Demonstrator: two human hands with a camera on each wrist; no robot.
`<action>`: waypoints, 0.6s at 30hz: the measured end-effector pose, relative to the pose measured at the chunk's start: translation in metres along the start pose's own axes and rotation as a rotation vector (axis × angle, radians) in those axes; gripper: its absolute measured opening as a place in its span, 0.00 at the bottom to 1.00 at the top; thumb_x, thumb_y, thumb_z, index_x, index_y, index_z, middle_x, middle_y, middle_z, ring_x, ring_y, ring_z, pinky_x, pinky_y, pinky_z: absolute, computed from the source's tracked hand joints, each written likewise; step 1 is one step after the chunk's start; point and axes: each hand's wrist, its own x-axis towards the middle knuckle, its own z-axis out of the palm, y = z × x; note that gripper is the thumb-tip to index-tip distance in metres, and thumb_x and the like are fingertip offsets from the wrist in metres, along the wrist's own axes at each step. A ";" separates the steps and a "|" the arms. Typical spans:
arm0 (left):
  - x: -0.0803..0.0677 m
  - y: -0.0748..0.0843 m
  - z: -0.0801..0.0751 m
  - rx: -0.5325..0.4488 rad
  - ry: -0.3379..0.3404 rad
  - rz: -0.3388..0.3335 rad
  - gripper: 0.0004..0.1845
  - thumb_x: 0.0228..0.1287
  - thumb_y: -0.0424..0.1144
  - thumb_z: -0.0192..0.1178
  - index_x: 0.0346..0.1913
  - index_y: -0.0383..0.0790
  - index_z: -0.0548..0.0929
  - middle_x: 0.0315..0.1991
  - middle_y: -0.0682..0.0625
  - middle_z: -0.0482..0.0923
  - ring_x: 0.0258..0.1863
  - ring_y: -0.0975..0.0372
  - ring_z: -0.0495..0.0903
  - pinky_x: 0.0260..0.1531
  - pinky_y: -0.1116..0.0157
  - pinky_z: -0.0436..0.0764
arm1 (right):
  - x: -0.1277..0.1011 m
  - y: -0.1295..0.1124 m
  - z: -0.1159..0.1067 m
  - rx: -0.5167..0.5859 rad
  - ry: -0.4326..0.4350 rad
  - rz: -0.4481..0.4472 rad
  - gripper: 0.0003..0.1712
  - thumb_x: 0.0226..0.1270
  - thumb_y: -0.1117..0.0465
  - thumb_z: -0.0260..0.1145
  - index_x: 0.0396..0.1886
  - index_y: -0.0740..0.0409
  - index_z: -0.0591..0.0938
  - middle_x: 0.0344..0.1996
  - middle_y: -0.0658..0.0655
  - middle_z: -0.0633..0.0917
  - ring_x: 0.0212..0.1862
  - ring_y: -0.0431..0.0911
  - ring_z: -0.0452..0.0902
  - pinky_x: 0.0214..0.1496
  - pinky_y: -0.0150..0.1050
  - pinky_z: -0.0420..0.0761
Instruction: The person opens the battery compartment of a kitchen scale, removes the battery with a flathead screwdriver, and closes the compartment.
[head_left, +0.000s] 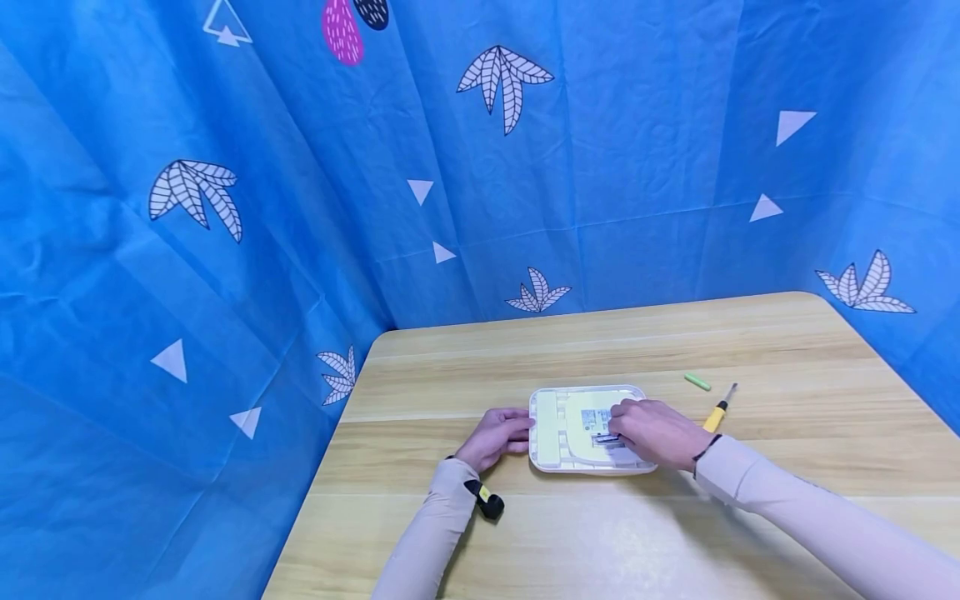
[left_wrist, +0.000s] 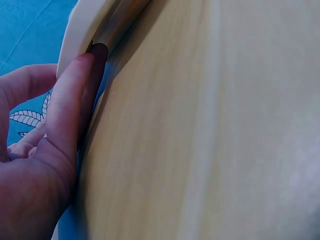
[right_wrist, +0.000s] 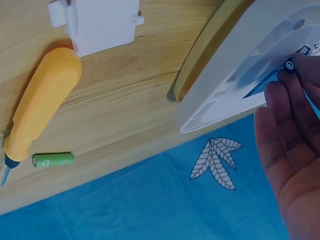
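Device (head_left: pixel 570 429) is braced at its edge by left hand (head_left: pixel 495 436), fingers straight; battery (right_wrist: pixel 289 65) is pinched by right hand (head_left: pixel 656 432); battery could slip if the pinch loosens.

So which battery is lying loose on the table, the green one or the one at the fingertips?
The green battery: it lies alone beside the yellow-handled screwdriver. The other battery sits at the right hand fingertips in the white device.
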 end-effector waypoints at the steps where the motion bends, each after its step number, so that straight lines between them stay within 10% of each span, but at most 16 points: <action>1: 0.000 0.000 0.000 0.002 0.000 0.000 0.22 0.69 0.31 0.65 0.63 0.26 0.78 0.48 0.41 0.89 0.40 0.59 0.91 0.46 0.63 0.93 | 0.000 0.000 0.000 0.001 0.001 -0.002 0.08 0.57 0.70 0.74 0.28 0.52 0.86 0.26 0.46 0.80 0.29 0.38 0.71 0.27 0.31 0.79; 18: -0.002 0.000 0.003 0.007 -0.001 0.001 0.22 0.69 0.31 0.65 0.63 0.26 0.78 0.51 0.37 0.88 0.41 0.58 0.91 0.46 0.63 0.93 | -0.016 0.013 -0.012 0.072 0.037 0.012 0.14 0.55 0.74 0.72 0.21 0.50 0.82 0.23 0.42 0.74 0.27 0.35 0.65 0.26 0.27 0.71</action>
